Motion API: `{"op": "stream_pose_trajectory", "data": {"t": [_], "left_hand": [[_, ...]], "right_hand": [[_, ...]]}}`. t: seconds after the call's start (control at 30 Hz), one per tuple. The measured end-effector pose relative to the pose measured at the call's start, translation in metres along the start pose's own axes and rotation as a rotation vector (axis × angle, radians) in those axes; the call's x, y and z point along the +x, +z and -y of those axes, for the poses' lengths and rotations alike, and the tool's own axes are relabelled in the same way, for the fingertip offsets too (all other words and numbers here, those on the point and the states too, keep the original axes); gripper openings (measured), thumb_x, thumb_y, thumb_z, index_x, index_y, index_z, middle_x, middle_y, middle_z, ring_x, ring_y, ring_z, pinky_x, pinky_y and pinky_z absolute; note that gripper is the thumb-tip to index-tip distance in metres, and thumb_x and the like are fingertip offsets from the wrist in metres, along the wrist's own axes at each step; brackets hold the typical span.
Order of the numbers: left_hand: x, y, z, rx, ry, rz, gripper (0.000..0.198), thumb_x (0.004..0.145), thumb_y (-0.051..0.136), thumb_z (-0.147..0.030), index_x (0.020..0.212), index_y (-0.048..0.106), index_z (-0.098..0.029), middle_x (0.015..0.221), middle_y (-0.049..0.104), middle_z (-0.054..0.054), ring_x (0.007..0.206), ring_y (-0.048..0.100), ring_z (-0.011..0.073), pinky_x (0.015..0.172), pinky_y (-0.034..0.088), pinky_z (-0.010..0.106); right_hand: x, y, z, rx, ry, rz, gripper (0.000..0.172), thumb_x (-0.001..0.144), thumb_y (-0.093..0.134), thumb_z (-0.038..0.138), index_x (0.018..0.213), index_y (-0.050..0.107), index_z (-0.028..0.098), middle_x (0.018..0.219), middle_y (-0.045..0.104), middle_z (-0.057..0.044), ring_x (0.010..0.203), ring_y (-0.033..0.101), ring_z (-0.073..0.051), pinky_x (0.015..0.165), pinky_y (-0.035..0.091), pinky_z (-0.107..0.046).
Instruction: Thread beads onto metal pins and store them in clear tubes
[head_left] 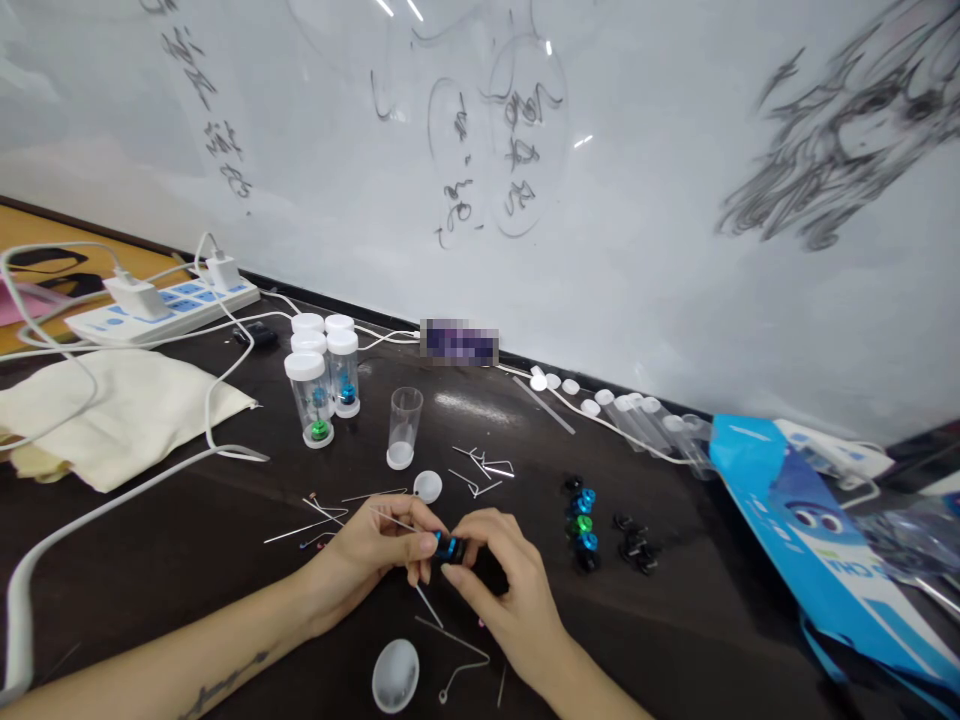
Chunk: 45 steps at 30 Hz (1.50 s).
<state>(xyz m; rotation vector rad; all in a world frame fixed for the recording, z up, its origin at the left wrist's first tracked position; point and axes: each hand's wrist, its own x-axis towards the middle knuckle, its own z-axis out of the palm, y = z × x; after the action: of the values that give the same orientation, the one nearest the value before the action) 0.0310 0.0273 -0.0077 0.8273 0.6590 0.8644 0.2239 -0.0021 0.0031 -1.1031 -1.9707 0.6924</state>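
My left hand point(388, 542) pinches a small blue and black spool-like part point(450, 547) between thumb and fingers. A thin metal wire point(429, 605) sticks out below that hand. My right hand point(504, 580) closes on the other side of the same part, so its right end is hidden by the fingers. Just beyond the hands lies a white cap point(427, 487), with an uncapped see-through tube point(405, 428) upright behind it. In front of them are a white oval lid point(395, 676) and a bent wire with a looped end point(465, 668).
Capped tubes point(306, 395) holding green and blue spools stand at back left. Loose spools point(583, 525), black clips point(636, 545) and bent wires point(480, 470) lie around the dark table. A blue bag point(817, 550) is right; a power strip point(165, 310) and cables are left.
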Motion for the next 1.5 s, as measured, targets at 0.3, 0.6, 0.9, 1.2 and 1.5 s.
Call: {"op": "stream_pose_trajectory", "data": {"t": [0.3,0.6,0.9,1.2,1.5], "left_hand": [[-0.0004,0.0015,-0.0016,0.005,0.001,-0.003,0.02,0.066,0.083,-0.026,0.075,0.073,-0.01,0.056,0.066,0.002,0.049,0.057,0.0084,0.047,0.044,0.016],[0.0007,-0.0001,0.0008,0.01,0.006,-0.007,0.02,0.066,0.083,-0.025,0.076,0.073,-0.01,0.057,0.065,0.002,0.049,0.057,0.008,0.047,0.044,0.016],[-0.0001,-0.0011,0.0017,0.003,0.009,0.003,0.017,0.067,0.082,-0.023,0.076,0.074,-0.011,0.056,0.065,0.002,0.049,0.058,0.0087,0.046,0.044,0.016],[0.0012,-0.0014,0.0032,0.033,0.028,0.018,0.015,0.07,0.081,-0.022,0.077,0.074,-0.011,0.058,0.065,0.001,0.051,0.058,0.0084,0.048,0.044,0.016],[0.0008,0.0012,0.0021,0.051,0.055,-0.007,0.019,0.067,0.083,-0.025,0.075,0.073,-0.011,0.058,0.065,0.002,0.05,0.057,0.0083,0.048,0.045,0.016]], "right_hand": [[-0.0001,-0.0012,0.0007,0.006,0.003,0.013,0.012,0.089,0.063,0.026,0.1,0.059,0.023,0.084,0.06,-0.001,0.085,0.056,-0.02,0.079,0.04,-0.034],[0.0001,-0.0015,0.0014,-0.007,0.021,0.029,0.005,0.091,0.059,0.026,0.096,0.06,0.023,0.084,0.06,-0.001,0.083,0.055,-0.019,0.078,0.04,-0.034],[-0.0008,-0.0006,0.0019,-0.016,0.001,0.026,0.005,0.091,0.059,0.026,0.094,0.061,0.023,0.086,0.061,-0.002,0.086,0.056,-0.02,0.078,0.04,-0.033],[0.0009,-0.0013,0.0037,-0.019,-0.014,0.019,0.001,0.09,0.06,0.023,0.09,0.06,0.023,0.084,0.06,0.0,0.084,0.057,-0.019,0.078,0.039,-0.033],[0.0006,-0.0003,0.0039,-0.036,0.0,0.0,0.014,0.088,0.064,0.025,0.102,0.06,0.023,0.085,0.062,0.0,0.081,0.057,-0.018,0.079,0.039,-0.032]]}}
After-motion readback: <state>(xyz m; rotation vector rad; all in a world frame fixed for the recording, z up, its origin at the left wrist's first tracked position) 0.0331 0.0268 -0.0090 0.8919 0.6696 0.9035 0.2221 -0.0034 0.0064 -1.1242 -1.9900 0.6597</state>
